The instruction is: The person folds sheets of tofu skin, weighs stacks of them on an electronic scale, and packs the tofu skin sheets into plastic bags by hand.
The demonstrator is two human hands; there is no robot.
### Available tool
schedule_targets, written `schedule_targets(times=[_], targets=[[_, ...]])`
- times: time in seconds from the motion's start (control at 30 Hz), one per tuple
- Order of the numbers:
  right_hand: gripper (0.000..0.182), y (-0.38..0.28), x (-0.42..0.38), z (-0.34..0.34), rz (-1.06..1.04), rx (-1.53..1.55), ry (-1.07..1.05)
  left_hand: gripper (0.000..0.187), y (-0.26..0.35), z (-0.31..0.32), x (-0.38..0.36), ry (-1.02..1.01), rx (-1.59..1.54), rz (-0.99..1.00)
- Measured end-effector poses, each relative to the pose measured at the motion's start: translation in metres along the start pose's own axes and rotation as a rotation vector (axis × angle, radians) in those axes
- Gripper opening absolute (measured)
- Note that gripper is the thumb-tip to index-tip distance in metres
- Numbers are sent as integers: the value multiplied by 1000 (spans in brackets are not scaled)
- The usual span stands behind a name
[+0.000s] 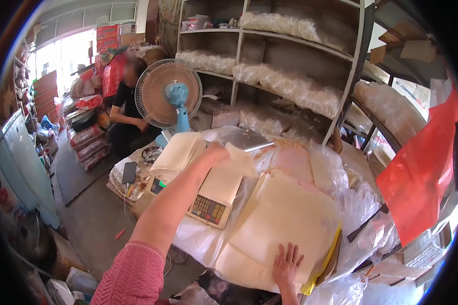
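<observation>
My left hand (217, 154), at the end of a pink knitted sleeve, reaches across a digital scale (208, 209). Its fingers are closed at the edge of a thin cream sheet (241, 160), which is partly raised. More cream sheets (221, 185) lie on the scale, behind its keypad. My right hand (287, 263) rests flat with fingers spread on a wide stack of cream sheets (290, 223) near the front of the table. Beyond my left forearm sits another pile of folded cream sheets (178, 154).
A blue fan (177, 96) stands behind the table, with a seated person (130, 112) beside it. A phone (130, 173) lies at the table's left end. Shelves (295, 38) hold bagged goods. Clear plastic (361, 203) and a red sheet (417, 173) are at right.
</observation>
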State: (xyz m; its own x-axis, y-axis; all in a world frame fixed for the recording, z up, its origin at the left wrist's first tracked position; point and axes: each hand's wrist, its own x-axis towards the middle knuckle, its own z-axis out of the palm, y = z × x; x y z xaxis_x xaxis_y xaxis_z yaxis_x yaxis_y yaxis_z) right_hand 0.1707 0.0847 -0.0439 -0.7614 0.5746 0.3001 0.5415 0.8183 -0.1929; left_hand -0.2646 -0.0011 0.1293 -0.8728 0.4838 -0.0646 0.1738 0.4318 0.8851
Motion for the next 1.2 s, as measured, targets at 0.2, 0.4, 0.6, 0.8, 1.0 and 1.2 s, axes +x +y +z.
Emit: schedule_targets(times=[0.2, 0.4, 0.6, 0.8, 1.0, 1.2], targets=[[45, 1, 1, -2, -5, 0, -12, 43, 121, 4, 29, 362, 25, 469], [49, 1, -1, -1, -35, 7, 12, 59, 59, -5, 25, 197, 174, 260], [47, 0, -1, -2, -40, 14, 28, 63, -27, -8, -22, -89, -166, 103], [46, 0, 2, -3, -44, -11, 31, 56, -35, -7, -50, 6, 16, -13], [47, 5, 0, 0, -34, -3, 11, 56, -6, 36, -123, 5, 709, 737], [47, 7, 4, -3, -52, 2, -25, 80, -115, 120, -213, -588, 936, 1001]])
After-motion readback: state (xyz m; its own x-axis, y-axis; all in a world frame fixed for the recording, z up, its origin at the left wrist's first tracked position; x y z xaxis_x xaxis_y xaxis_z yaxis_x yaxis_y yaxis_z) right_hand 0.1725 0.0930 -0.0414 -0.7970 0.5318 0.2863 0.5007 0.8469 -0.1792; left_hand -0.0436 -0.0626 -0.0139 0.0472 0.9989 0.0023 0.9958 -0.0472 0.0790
